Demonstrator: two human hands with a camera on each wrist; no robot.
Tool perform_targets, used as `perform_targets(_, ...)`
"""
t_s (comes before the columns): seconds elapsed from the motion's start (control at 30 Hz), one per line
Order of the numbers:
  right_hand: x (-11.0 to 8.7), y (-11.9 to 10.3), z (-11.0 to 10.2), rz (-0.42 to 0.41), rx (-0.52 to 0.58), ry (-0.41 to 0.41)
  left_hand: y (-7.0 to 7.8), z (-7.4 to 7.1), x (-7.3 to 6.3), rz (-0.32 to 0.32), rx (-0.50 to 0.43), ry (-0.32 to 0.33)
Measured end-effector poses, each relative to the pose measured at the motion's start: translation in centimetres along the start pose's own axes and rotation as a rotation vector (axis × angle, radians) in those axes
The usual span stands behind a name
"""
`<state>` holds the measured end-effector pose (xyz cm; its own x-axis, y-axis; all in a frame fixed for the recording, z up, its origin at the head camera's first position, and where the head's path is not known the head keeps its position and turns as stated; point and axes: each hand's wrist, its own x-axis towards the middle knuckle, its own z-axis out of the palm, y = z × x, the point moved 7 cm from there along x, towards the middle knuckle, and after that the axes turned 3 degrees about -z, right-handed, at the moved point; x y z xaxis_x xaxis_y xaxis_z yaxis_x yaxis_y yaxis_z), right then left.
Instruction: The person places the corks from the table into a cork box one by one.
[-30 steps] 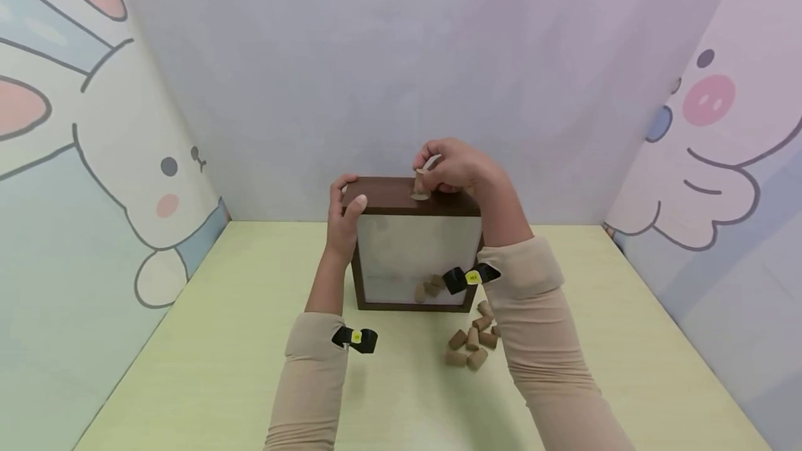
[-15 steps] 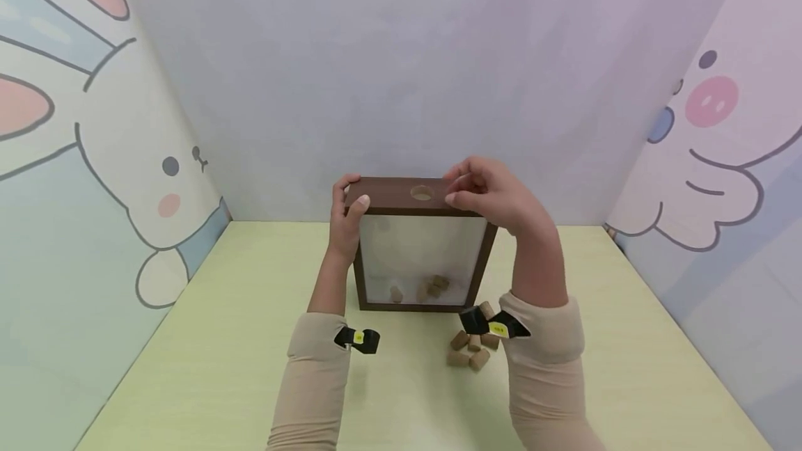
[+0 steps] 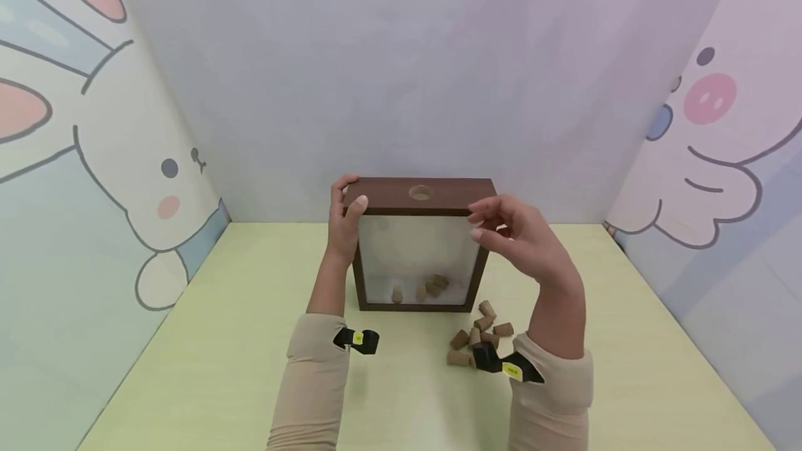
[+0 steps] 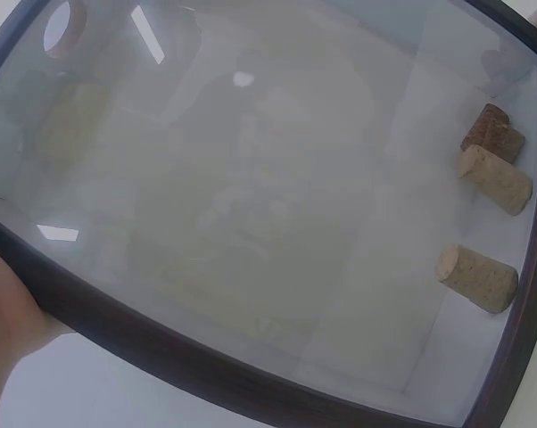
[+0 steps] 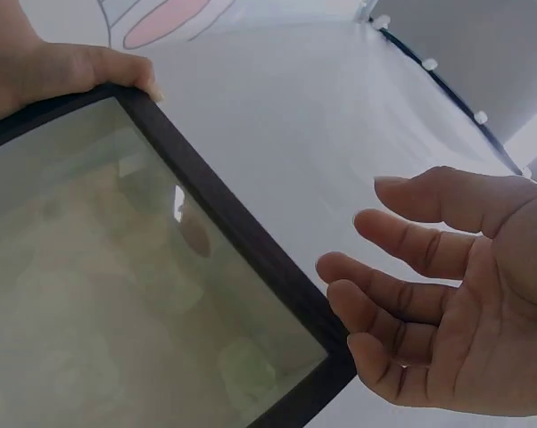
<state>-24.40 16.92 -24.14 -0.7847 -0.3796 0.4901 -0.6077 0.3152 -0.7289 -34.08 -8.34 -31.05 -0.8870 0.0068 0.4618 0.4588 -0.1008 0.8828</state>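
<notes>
A dark brown frame box (image 3: 388, 193) with a clear front stands upright on the table, a round hole (image 3: 421, 192) in its top. My left hand (image 3: 344, 223) grips its top left corner, thumb on the near edge and fingers over the far side. Inside, several corks (image 4: 478, 278) lie along the bottom. My right hand (image 3: 523, 239) hovers by the box's upper right corner, holding nothing. In the right wrist view its fingers (image 5: 402, 294) are loosely bent and apart from the thumb.
Several loose corks (image 3: 482, 323) lie on the pale green table (image 3: 238, 339), in front of the box's lower right corner. A grey backdrop (image 3: 401, 75) rises behind, and cartoon-printed panels (image 3: 140, 179) flank the table at both sides.
My right hand let go of a cork at the hole, then moved right and down past the box's corner. Another cork now lies inside, left of the others. The left hand stayed put.
</notes>
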Motion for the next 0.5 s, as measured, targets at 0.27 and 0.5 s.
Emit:
perform_targets(0.27, -3.1, 2.8, -0.3, 0.003, 0.074, 0.038, 0.0, 0.0, 0.0, 0.009, 0.004, 0.003)
perform_targets(0.5, -5.6, 6.3, -0.2, 0.067, 0.161, 0.009, 0.0, 0.1, -0.1, 0.002, -0.027, 0.003)
